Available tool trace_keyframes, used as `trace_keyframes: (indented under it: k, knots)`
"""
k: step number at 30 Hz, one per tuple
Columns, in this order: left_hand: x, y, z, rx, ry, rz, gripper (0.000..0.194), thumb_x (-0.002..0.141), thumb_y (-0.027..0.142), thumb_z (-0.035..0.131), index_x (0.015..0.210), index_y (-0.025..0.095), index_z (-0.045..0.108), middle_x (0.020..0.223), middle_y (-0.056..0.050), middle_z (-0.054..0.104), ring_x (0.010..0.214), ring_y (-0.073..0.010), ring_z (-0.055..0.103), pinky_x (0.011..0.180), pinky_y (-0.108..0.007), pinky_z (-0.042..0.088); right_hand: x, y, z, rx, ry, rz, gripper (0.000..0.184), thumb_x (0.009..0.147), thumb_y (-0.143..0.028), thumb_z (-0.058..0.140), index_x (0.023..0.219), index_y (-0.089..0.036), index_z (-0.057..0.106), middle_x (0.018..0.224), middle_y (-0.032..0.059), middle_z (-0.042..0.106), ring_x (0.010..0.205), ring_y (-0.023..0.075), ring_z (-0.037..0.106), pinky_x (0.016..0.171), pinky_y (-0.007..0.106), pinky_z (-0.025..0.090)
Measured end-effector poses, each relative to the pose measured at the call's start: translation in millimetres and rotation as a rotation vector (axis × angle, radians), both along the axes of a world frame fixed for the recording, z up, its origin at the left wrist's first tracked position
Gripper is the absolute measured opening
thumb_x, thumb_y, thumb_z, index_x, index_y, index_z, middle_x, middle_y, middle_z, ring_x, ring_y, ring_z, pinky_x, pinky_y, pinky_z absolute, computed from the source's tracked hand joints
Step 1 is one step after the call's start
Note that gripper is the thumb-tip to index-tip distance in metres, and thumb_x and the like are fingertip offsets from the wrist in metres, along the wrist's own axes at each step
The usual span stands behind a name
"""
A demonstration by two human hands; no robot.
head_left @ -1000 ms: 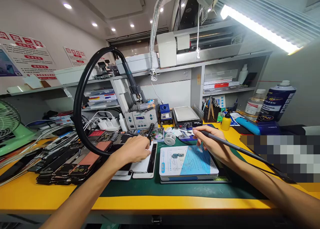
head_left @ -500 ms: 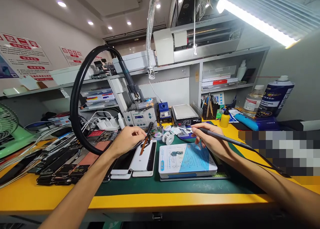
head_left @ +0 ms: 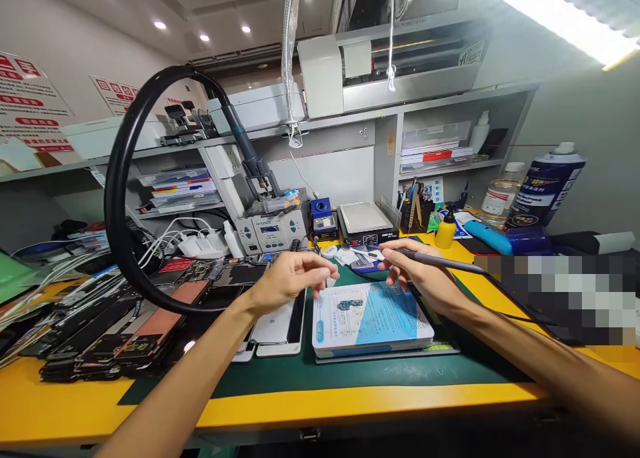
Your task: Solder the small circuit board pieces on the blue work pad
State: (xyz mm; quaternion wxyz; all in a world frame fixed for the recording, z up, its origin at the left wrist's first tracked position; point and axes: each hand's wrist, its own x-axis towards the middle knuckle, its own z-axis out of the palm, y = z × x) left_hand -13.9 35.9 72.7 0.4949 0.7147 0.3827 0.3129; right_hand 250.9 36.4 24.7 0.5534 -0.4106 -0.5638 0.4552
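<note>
My right hand grips the dark handle of a soldering iron, its cord trailing to the right. The iron's tip is hard to make out. My left hand is closed, thumb and fingers drawn together near the left back corner of a blue-and-white flat box with a circuit board pictured on its lid. Whatever those fingers hold, if anything, is hidden. Under my left wrist lies a white phone back on top of another phone. Between my hands, a solder spool is mostly covered by my left fingers.
Stacked phone parts crowd the left. A black hose arches over them from a grey hot-air station. Behind the box stand a blue iron stand and a heating plate. A yellow bottle and spray can are on the right.
My left hand has moved right, from beside the brown flex cable on the phone to the box's corner. My right hand stays nearly in place with the iron. The view has shifted slightly.
</note>
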Motion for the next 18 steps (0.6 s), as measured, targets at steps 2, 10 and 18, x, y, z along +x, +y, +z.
trace_keyframes:
  k: [2, 10, 18]
  knots:
    - [10, -1, -3.3, 0.02, 0.03, -0.02, 0.029, 0.083, 0.035, 0.073, 0.098, 0.01, 0.071, 0.093, -0.012, 0.075, 0.07, -0.0141, 0.062, 0.064, -0.028, 0.052, 0, -1, -0.8, 0.018, -0.035, 0.011, 0.033, 0.084, -0.04, 0.075, 0.107, -0.019, 0.067, 0.078, 0.0041, 0.075, 0.055, 0.0143, 0.066, 0.04, 0.022, 0.042]
    - [35, -3, -27.8, 0.129, 0.032, -0.023, 0.015, 0.092, 0.024, 0.061, 0.093, 0.021, 0.046, 0.086, -0.004, 0.075, 0.079, -0.0145, 0.067, 0.067, -0.025, 0.046, -4, -8, -8.8, 0.088, -0.192, 0.121, 0.04, 0.082, -0.033, 0.077, 0.12, -0.024, 0.066, 0.102, 0.0068, 0.077, 0.075, 0.0198, 0.072, 0.052, 0.027, 0.055]
    - [45, -7, -37.2, 0.188, 0.082, 0.057, 0.022, 0.091, 0.026, 0.061, 0.086, 0.024, 0.039, 0.084, 0.0, 0.073, 0.07, -0.0146, 0.066, 0.058, -0.025, 0.041, -12, -19, -9.1, 0.179, -0.261, 0.102, 0.028, 0.084, -0.026, 0.078, 0.112, -0.023, 0.07, 0.089, 0.0023, 0.076, 0.075, 0.0164, 0.071, 0.067, 0.027, 0.057]
